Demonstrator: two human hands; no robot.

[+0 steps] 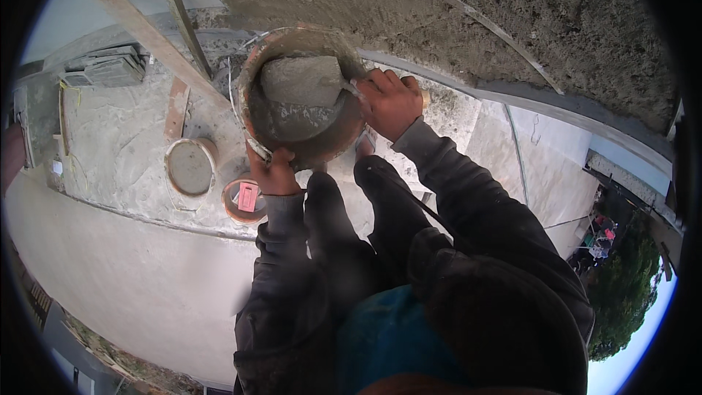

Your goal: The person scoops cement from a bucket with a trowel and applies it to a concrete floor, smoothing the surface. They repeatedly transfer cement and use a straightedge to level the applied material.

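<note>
My left hand [276,172] grips the near left rim of a round terracotta-coloured bucket [325,153], its thumb over the edge. Wet grey mortar [298,123] lies inside, smeared up the walls. Over the bucket's mouth, my right hand [393,102] is closed around the handle end of a trowel [303,80]. Its broad blade is coated in grey mortar and points left across the opening. The handle itself is mostly hidden by my fingers. Both my sleeves are dark, and my legs and one foot show below the bucket.
A smaller bucket [191,168] of grey material and another bucket [229,196] with a pink block [248,196] stand at left. Wooden planks [150,33] lean beyond them, near stacked grey tiles [113,66]. A rough plastered wall [453,36] runs along the far right.
</note>
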